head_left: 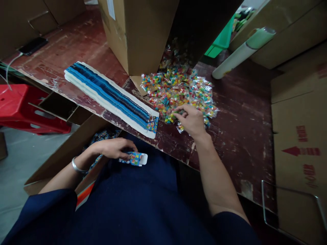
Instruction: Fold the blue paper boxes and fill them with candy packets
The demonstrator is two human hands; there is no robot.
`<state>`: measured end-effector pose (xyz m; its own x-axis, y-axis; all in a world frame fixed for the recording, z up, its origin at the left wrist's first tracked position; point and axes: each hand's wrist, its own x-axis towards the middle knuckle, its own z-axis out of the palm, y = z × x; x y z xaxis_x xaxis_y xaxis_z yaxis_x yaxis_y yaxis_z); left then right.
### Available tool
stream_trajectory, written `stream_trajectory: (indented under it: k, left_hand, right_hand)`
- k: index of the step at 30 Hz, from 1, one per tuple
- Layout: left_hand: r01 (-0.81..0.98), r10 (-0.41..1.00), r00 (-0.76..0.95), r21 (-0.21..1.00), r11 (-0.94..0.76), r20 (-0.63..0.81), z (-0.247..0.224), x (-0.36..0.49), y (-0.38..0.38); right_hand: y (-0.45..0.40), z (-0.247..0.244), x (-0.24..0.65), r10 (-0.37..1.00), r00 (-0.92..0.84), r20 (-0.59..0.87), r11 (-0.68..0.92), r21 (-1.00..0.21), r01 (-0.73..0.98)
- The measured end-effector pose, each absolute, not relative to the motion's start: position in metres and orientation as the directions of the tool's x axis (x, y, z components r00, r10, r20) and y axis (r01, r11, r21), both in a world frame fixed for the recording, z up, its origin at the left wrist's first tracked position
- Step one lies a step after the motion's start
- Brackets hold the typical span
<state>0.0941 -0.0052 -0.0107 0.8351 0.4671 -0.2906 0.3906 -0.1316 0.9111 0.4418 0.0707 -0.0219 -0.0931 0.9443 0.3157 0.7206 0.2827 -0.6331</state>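
Note:
My left hand point(116, 148) grips a small printed blue candy box point(134, 158), whose white end flap stands open toward the right. Over the near side of a heap of clear candy packets point(181, 90), my right hand point(190, 119) has its thumb and fingers pinched at a packet of coloured candies point(169, 119). The packets hold small bright sweets in several colours. Between the hands lies a long row of flattened blue-and-white boxes point(112, 97), overlapping on the dark red table point(237, 129).
A tall cardboard carton point(145, 37) stands behind the heap. Below my left arm is an open carton point(58, 160) with blue boxes. A red stool point(22, 105), a phone point(34, 46), a tape-wrapped white tube point(240, 54), a green crate point(221, 41) and a large carton point(298, 129) surround the table.

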Motion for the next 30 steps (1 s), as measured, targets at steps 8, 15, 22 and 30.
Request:
stream_trajectory:
  k: [8, 15, 22, 30]
  left_hand:
    - [0.028, 0.829, 0.525, 0.978, 0.208, -0.191, -0.032, 0.153, -0.013]
    - [0.119, 0.911, 0.406, 0.993, 0.024, -0.071, -0.027, 0.18, -0.026]
    - [-0.048, 0.938, 0.345, 0.997, 0.06, -0.04, -0.027, 0.186, -0.037]
    - [-0.167, 0.967, 0.254, 0.985, 0.029, 0.015, -0.02, 0.192, -0.041]
  right_hand:
    - [0.018, 0.005, 0.408, 0.944, 0.235, 0.23, 0.167, -0.951, 0.262]
    - [-0.018, 0.026, 0.386, 0.947, -0.002, 0.323, 0.27, -0.79, 0.551]
    - [-0.017, 0.02, 0.381, 0.896, -0.155, 0.416, 0.425, -0.701, 0.573]
    - [-0.032, 0.001, 0.385, 0.969, -0.001, 0.248, 0.237, -0.922, 0.306]
